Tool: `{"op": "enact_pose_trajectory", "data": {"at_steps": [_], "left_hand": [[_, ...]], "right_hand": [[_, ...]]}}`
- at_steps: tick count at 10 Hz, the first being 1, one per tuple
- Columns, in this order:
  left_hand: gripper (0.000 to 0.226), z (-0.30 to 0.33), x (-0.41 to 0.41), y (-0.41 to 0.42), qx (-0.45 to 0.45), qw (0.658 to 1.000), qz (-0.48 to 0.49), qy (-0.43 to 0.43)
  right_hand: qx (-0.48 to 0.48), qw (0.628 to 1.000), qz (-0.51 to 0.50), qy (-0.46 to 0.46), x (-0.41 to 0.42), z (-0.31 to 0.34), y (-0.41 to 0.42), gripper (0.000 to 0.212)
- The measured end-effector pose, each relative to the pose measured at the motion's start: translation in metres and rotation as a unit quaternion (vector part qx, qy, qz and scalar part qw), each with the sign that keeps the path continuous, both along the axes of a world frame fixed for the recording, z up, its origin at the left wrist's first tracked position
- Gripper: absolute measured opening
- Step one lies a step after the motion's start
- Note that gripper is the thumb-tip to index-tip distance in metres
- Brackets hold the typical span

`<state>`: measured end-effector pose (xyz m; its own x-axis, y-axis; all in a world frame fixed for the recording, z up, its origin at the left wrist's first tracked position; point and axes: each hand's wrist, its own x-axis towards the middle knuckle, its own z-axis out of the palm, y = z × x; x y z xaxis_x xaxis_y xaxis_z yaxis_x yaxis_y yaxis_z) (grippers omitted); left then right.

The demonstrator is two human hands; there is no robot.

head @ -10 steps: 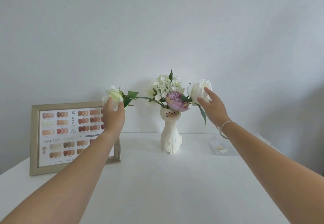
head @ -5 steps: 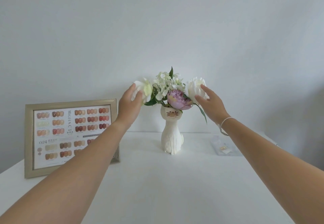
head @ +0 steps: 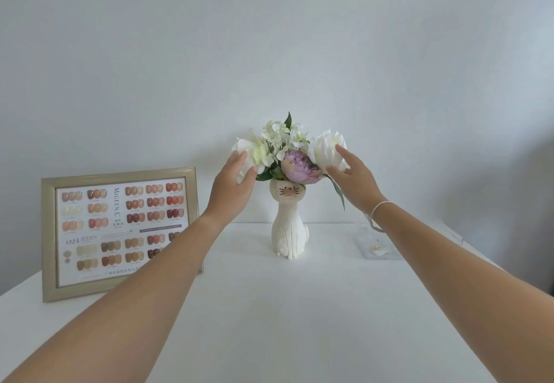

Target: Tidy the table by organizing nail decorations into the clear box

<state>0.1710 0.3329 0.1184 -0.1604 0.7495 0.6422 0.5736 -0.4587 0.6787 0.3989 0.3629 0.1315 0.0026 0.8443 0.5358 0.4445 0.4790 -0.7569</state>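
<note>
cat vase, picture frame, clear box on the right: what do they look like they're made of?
Cat vase: probably ceramic or resin; matte cream body, painted whiskers.
Picture frame: brushed pale-gold finish with streaks; could be wood or plastic underneath, can't tell.
Clear box: transparent, likely acrylic or plastic; the table shows through it. Partly hidden by the right arm.

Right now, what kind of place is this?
Probably a nail salon desk or a home nail corner. A framed chart of nail colours stands on the white table, beside a cat-shaped vase of flowers.
</note>
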Motion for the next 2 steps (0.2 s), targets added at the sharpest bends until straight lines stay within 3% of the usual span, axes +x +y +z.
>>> {"op": "enact_pose_trajectory", "data": {"at_steps": [2], "left_hand": [[0.048,-0.018,-0.003,-0.022,0.001,1.0,0.016,-0.002]], "right_hand": [[0.037,0.999,-0.009,0.007,0.001,-0.01,-0.021,0.053]]}}
